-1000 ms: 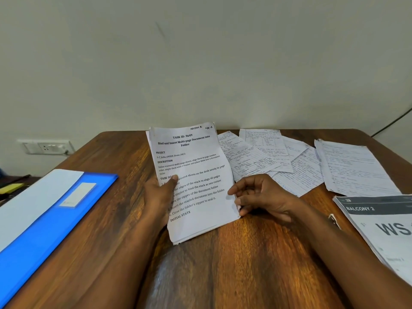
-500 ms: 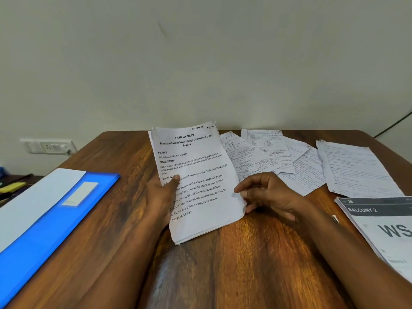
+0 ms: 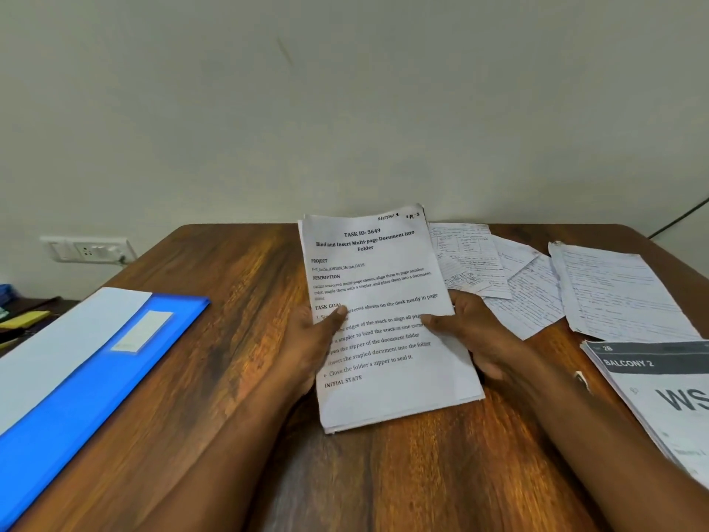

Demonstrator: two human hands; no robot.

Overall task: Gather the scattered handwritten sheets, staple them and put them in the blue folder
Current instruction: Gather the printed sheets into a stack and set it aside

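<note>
A stack of printed sheets [image 3: 383, 270] with a typed task page on top stands tilted up from the wooden table [image 3: 238, 270]. My left hand [image 3: 310, 339] grips its left edge, thumb on the front. My right hand [image 3: 472, 332] grips its right edge, thumb on the page and fingers behind. Several handwritten sheets [image 3: 521, 286] lie scattered and overlapping at the back right, with a larger handwritten sheet [image 3: 617, 293] beside them. The blue folder [image 3: 76, 401] lies at the left, a white sheet [image 3: 50, 351] on it. No stapler is in view.
A printed booklet [image 3: 667, 393] marked "BALCONY 2" lies at the right edge. A wall socket [image 3: 86, 249] sits behind the table's left corner. Yellow and dark items [image 3: 23, 320] rest on a lower surface at far left.
My right hand moved from beside the stack onto its right edge and took hold. The stack has shifted to the right in view; my left hand kept its grip.
</note>
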